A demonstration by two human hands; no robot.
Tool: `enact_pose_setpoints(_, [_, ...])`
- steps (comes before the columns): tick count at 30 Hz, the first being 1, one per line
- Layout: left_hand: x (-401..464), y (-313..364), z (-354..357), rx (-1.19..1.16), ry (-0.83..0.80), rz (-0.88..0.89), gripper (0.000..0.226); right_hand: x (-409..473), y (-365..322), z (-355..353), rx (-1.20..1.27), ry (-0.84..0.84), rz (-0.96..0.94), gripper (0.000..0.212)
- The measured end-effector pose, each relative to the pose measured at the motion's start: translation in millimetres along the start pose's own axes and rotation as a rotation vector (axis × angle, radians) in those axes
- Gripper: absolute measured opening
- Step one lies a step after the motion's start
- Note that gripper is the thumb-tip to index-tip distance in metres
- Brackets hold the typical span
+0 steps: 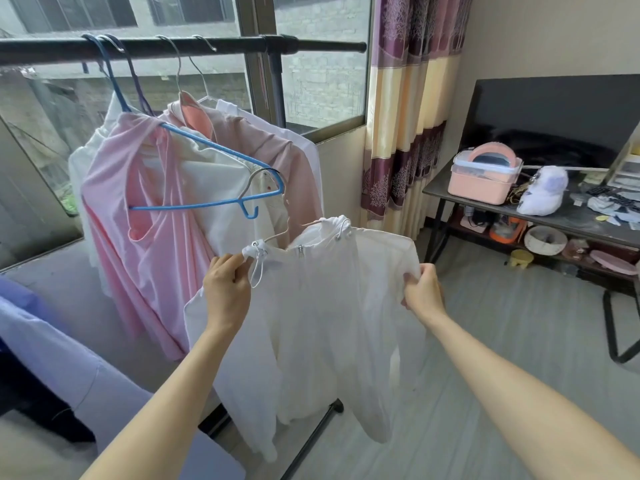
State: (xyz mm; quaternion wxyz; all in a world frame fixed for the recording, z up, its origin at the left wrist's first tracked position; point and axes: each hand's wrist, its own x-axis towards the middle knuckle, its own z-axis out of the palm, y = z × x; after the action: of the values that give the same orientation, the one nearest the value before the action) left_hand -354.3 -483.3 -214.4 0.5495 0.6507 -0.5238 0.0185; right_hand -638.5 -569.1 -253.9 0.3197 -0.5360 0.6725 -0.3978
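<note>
A thin white hooded jacket (322, 306) with a zip and drawstrings hangs in the air in front of me, on a pale hanger whose hook (263, 178) rises above the collar. My left hand (227, 282) pinches the jacket's left collar edge near a drawstring. At the right shoulder, my right hand (422, 289) grips the fabric. The black clothes rail (180, 48) runs above, to the left. A pink top on a blue hanger (207, 174) hangs from it, tilted.
Other pink and white garments (263, 140) hang on the rail before a window. A dark desk (554, 216) at the right carries a pink box (485, 174) and a plush toy (543, 192). A curtain (408, 98) hangs between. Lilac cloth (52, 341) lies at the lower left.
</note>
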Motion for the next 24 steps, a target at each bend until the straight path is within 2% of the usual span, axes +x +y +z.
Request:
enact_pose_setpoints(2, [1.3, -0.4, -3.2, 0.009, -0.004, 0.018, 0.037, 8.2, -4.1, -7.4, 0.053, 0.165, -0.054, 0.015])
enact_pose_setpoints(4, [3.4, -1.6, -6.5, 0.023, -0.023, 0.042, 0.04, 19.8, -13.6, -18.8, 0.127, 0.249, -0.056, 0.022])
enact_pose_setpoints(8, [3.2, -2.3, -4.3, -0.014, -0.073, 0.026, 0.046, 29.4, -27.8, -29.3, 0.023, 0.214, 0.006, 0.025])
enact_pose_setpoints(10, [0.6, -0.3, 0.1, -0.042, -0.1, -0.001, 0.055, 22.3, -33.9, -28.5, -0.036, 0.165, 0.021, 0.038])
enact_pose_setpoints(12, [-1.4, 1.9, 4.2, -0.05, -0.145, -0.025, 0.052, 10.3, -42.7, -25.0, -0.091, 0.207, -0.06, 0.047])
enact_pose_setpoints(14, [-3.0, 6.3, 9.4, -0.042, -0.181, -0.028, 0.041, -3.7, -54.2, -19.1, -0.149, 0.286, -0.26, 0.046])
enact_pose_setpoints(15, [-3.8, 9.3, 12.1, -0.043, -0.188, -0.029, 0.038, -10.2, -60.4, -15.1, -0.139, 0.255, -0.386, 0.046])
enact_pose_setpoints(17, [-6.4, 17.1, 17.3, -0.038, -0.208, -0.017, 0.041, -25.2, -71.4, -7.2, -0.082, 0.015, -0.637, 0.043])
enact_pose_setpoints(19, [-9.2, 22.4, 20.8, -0.019, -0.235, -0.01, 0.035, -40.0, -79.3, 0.8, -0.106, -0.175, -0.796, 0.041])
enact_pose_setpoints(21, [-14.1, 26.7, 22.6, -0.019, -0.256, 0.031, 0.038, -48.8, -86.7, 4.6, -0.146, -0.178, -0.846, 0.043])
enact_pose_setpoints(22, [-17.2, 28.5, 23.3, -0.022, -0.263, 0.056, 0.04, -51.6, -90.0, 6.1, -0.157, -0.163, -0.827, 0.039])
enact_pose_setpoints(24, [-24.0, 30.7, 24.4, -0.01, -0.266, 0.13, 0.029, -53.6, -91.9, 11.2, -0.177, -0.174, -0.725, 0.027])
